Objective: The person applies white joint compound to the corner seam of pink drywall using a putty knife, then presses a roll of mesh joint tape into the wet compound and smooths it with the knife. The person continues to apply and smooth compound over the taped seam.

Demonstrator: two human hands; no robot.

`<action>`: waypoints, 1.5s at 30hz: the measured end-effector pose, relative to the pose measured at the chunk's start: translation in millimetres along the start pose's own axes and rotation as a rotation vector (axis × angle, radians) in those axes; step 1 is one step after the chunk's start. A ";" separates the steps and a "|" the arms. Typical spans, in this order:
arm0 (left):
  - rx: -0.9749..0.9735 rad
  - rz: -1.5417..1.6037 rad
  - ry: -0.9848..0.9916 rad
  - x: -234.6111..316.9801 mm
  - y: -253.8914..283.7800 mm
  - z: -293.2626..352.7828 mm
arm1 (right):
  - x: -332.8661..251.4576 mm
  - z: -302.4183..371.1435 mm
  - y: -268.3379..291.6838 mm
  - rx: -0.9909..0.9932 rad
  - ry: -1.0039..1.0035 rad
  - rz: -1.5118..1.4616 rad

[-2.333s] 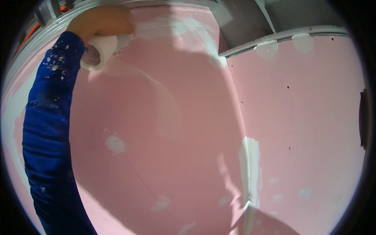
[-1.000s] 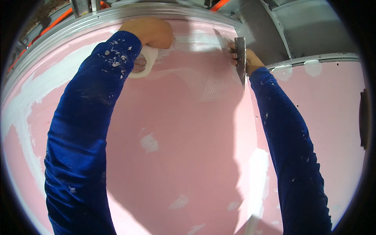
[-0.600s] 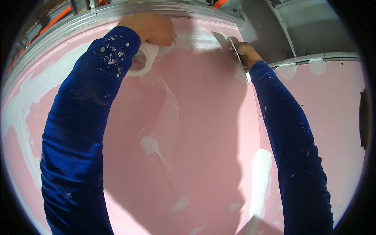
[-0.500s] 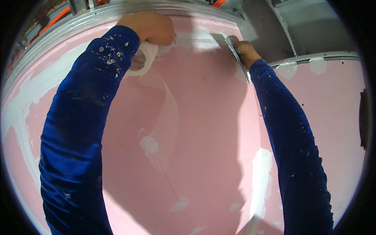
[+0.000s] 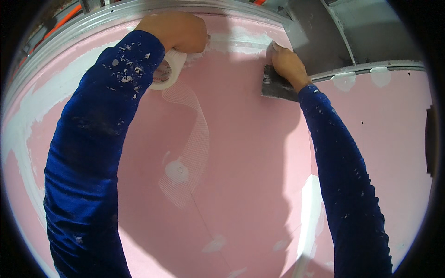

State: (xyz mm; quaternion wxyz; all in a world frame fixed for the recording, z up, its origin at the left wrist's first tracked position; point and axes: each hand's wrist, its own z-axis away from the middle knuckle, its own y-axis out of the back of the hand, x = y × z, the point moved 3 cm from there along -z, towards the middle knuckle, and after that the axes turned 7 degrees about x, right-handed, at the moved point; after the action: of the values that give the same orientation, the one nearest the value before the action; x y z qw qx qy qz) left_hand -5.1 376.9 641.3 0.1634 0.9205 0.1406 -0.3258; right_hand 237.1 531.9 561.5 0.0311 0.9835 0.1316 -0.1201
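Note:
My left hand (image 5: 178, 32) is closed near the top of a pink board (image 5: 241, 153). It grips a white roll of mesh tape (image 5: 175, 74), which hangs just below the wrist; the fingertips are hidden. A loose strip of the mesh (image 5: 199, 125) curls down from the roll and lies across a white filler spot (image 5: 177, 171). At the upper right, my right hand (image 5: 289, 65) is wrapped round a drywall taping knife (image 5: 278, 85) with a wide dark blade, its handle hidden by the hand. Between the hands runs a band of white compound (image 5: 238, 41) along the board's top.
A metal track (image 5: 222, 10) borders the board at the top. Grey metal panels (image 5: 320, 37) fill the upper right. More compound (image 5: 34, 111) coats the left edge, and a white strip (image 5: 307, 217) runs down a joint at the lower right. Orange piping shows at the upper left.
My right hand has turned the taping knife, so its blade shows its broad face instead of its edge. My left hand has barely moved; the mesh strip's free end has swung left.

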 end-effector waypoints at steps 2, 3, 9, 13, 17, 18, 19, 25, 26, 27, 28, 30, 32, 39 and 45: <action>-0.085 -0.068 -0.007 1.9 1.1 -0.8 | 11.2 2.3 -11.3 -0.041 -0.062 -0.026; -0.094 -0.090 -0.002 1.8 1.4 -1.4 | 16.8 2.0 -16.3 -0.060 -0.097 -0.036; 0.047 0.087 -0.055 -1.7 -5.7 0.5 | 25.6 14.0 21.2 0.141 0.046 -0.504; -0.064 0.003 0.012 -0.3 -6.2 -5.1 | 49.9 129.1 78.1 -0.163 -0.156 -1.045; -0.145 0.002 0.058 2.5 -2.3 -0.2 | 101.8 339.2 100.7 -0.618 -0.778 -1.140; -0.144 -0.007 0.049 4.1 -2.1 1.6 | 116.2 393.8 105.1 -0.650 -0.913 -1.099; -0.126 -0.008 0.035 4.7 -0.9 2.2 | 129.3 444.4 108.9 -0.684 -1.021 -1.067; -0.147 -0.011 0.057 3.9 -5.3 -1.3 | 175.6 696.6 164.8 -0.803 -1.592 -0.821; -0.143 0.000 0.075 2.2 -6.5 0.0 | 179.5 721.4 173.1 -0.804 -1.643 -0.797; -0.017 0.025 -0.003 2.6 -4.6 2.3 | 182.1 741.0 179.9 -0.813 -1.684 -0.776; 0.103 0.055 -0.088 4.2 -3.6 5.0 | 183.3 752.8 184.5 -0.818 -1.698 -0.771; 0.205 0.085 -0.156 6.7 -4.8 4.8 | 182.6 752.4 182.0 -0.848 -1.683 -0.779; 0.147 0.033 -0.084 4.2 -8.8 2.1 | 175.0 718.4 168.4 -0.886 -1.603 -0.817; 0.173 0.194 -0.112 -0.6 -10.1 6.4 | 108.2 366.1 104.9 -0.637 -0.785 -1.627; 0.090 0.081 -0.043 -1.3 -7.0 -1.7 | -2.2 86.0 91.1 -0.387 -0.041 -1.304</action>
State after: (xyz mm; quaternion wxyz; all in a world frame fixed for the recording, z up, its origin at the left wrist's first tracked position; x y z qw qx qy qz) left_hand -7.7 383.7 641.9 0.1378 0.9247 0.0850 -0.3446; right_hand 239.6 435.6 481.4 0.1303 0.6774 0.7160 -0.1071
